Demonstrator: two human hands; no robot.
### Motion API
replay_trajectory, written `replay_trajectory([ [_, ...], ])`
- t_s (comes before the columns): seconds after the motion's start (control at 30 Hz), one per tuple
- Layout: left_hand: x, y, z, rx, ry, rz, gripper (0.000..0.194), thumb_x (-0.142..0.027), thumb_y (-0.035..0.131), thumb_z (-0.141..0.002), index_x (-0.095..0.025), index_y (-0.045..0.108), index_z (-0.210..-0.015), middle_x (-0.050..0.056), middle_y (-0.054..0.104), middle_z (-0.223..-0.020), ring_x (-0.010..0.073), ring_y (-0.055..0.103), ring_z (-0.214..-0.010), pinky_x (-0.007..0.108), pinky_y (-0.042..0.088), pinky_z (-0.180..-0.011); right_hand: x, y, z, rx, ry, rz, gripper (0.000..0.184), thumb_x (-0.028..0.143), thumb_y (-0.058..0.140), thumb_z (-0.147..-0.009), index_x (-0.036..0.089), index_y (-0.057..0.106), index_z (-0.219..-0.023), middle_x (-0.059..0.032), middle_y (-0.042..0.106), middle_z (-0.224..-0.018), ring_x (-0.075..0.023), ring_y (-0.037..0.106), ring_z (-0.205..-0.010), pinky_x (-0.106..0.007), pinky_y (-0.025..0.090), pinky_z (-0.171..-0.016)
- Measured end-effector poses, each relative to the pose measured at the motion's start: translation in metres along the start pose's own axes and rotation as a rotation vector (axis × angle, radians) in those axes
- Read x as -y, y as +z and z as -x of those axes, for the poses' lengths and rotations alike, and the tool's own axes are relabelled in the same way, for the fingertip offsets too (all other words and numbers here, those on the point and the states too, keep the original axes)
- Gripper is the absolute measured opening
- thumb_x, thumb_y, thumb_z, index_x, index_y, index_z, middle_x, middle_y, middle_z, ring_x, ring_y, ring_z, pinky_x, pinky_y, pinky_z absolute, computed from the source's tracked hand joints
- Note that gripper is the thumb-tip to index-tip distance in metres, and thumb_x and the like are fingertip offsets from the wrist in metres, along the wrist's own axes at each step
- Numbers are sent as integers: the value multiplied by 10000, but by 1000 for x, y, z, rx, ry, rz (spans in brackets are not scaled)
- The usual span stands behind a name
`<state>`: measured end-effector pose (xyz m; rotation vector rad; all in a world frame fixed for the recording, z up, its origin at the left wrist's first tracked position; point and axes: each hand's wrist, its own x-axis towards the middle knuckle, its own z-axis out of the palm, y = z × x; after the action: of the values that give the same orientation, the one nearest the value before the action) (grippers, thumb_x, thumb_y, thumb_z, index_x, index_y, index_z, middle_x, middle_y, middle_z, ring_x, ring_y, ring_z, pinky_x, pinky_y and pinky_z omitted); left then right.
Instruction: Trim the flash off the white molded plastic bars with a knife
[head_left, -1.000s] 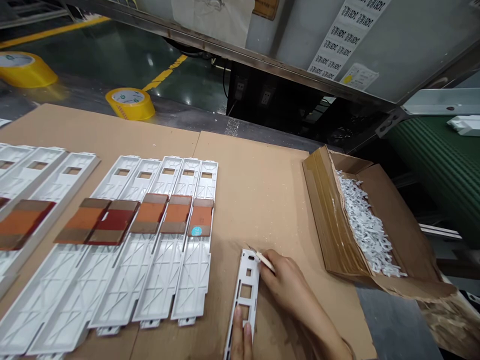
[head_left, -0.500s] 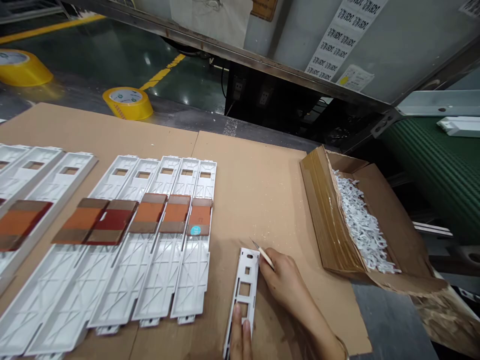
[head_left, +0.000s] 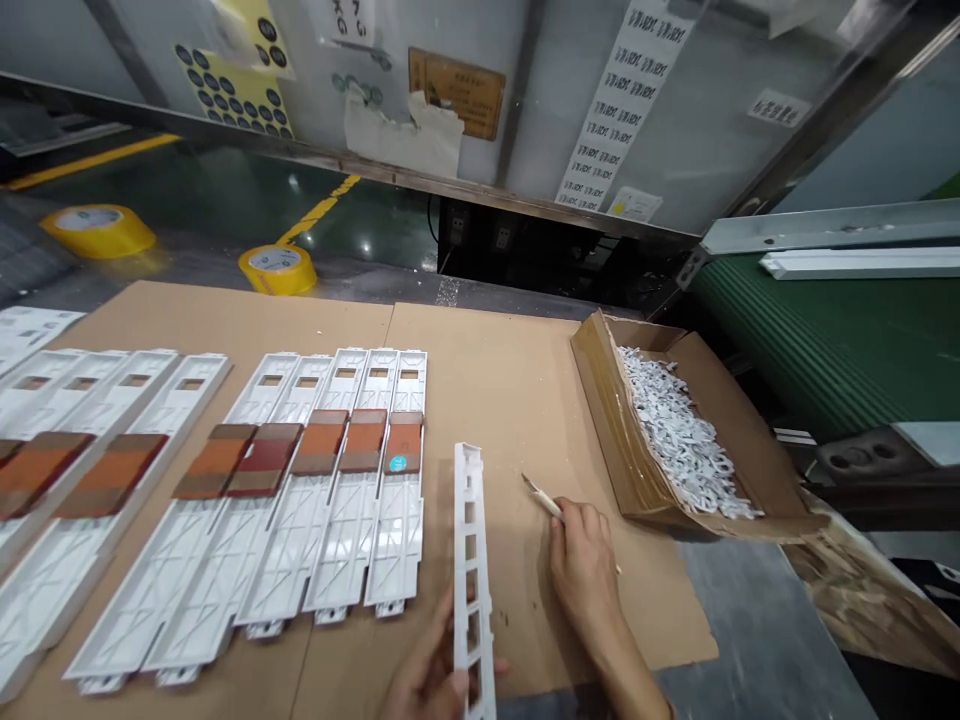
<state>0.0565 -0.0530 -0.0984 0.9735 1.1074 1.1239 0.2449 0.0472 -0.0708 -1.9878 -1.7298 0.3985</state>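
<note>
the left hand (head_left: 431, 680) is closed around the lower part of a long, narrow white plastic strip with square openings (head_left: 460, 560), which seems raised over a brown cardboard sheet (head_left: 510, 390). the right hand (head_left: 585, 565) grips a slim, pale-handled tool with a dark pointed tip (head_left: 553, 506), to the strip's right and apart from it. a firm hold low on the strip should limit wobble; the tip is best angled clear of the left fingers, using light, controlled pressure near the thin crossbars.
</note>
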Motion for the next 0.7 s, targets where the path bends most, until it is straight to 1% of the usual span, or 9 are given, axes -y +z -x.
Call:
replay_trajectory([
  [0.13, -14, -6, -9, 117, -191, 449, 480, -441, 436, -878, -353, 384, -1347, 117, 597, -1226, 268, 648, -945, 395, 523, -744, 4, -8, 17, 0, 20, -143, 380, 355, 364, -904, 112, 586, -1094, -184, 560, -1063, -299, 451, -1019, -536, 316, -916],
  [0.23, -40, -2, -17, 203, -326, 602, 517, -385, 518, -848, -316, 396, -1346, 119, 568, -1269, 283, 606, -1037, 437, 469, -887, 9, -25, 49, 129, 30, -324, 435, 426, 294, -949, 155, 594, -1109, -125, 620, -1002, -230, 550, -953, -410, 425, -867],
  [0.3, -54, 7, -20, 191, -388, 640, 577, -321, 535, -839, -286, 336, -1380, 130, 557, -1279, 297, 590, -1062, 448, 459, -908, 11, -37, 80, 294, 46, -498, 502, 463, 225, -969, 179, 624, -1080, -85, 656, -913, -184, 604, -830, -331, 479, -769],
  [0.37, -62, 20, -17, 179, -434, 673, 646, -291, 552, -821, -273, 275, -1404, 141, 557, -1277, 317, 583, -1070, 450, 478, -881, 12, -45, 113, 524, 93, -786, 572, 535, 214, -955, 173, 644, -1062, -81, 664, -900, -174, 617, -780, -308, 485, -728],
  [0.43, -63, 35, -10, 240, -483, 671, 678, -315, 567, -807, -272, 260, -1410, 145, 570, -1261, 329, 577, -1077, 442, 493, -855, 9, -48, 147, 743, 172, -1119, 619, 619, 293, -909, 134, 634, -1085, -107, 655, -944, -186, 616, -804, -318, 472, -745],
  [0.5, -63, 50, 1, 323, -513, 563, 625, -345, 571, -807, -285, 332, -1382, 116, 563, -1278, 308, 545, -1129, 415, 470, -904, 3, -46, 180, 816, 253, -1353, 649, 664, 468, -817, 95, 621, -1089, -121, 648, -933, -188, 614, -802, -309, 460, -742],
  [0.57, -63, 62, 12, 430, -468, 347, 539, -349, 586, -806, -304, 438, -1323, 61, 532, -1322, 262, 472, -1219, 372, 378, -1017, -7, -43, 210, 689, 354, -1471, 716, 668, 658, -654, 90, 614, -1075, -110, 644, -882, -180, 611, -762, -286, 456, -697],
  [0.63, -61, 71, 20, 533, -370, 163, 474, -352, 589, -807, -324, 503, -1273, 28, 541, -1315, 236, 460, -1232, 362, 303, -1072, -22, -43, 240, 450, 465, -1501, 852, 676, 764, -453, 112, 603, -1072, -81, 632, -815, -165, 598, -682, -258, 447, -599],
  [0.7, -56, 74, 25, 618, -327, 89, 403, -394, 570, -811, -343, 563, -1211, 36, 605, -1231, 254, 547, -1135, 422, 341, -1045, -42, -50, 274, 184, 575, -1455, 963, 698, 780, -327, 139, 587, -1087, -59, 615, -793, -152, 578, -637, -241, 425, -538],
])
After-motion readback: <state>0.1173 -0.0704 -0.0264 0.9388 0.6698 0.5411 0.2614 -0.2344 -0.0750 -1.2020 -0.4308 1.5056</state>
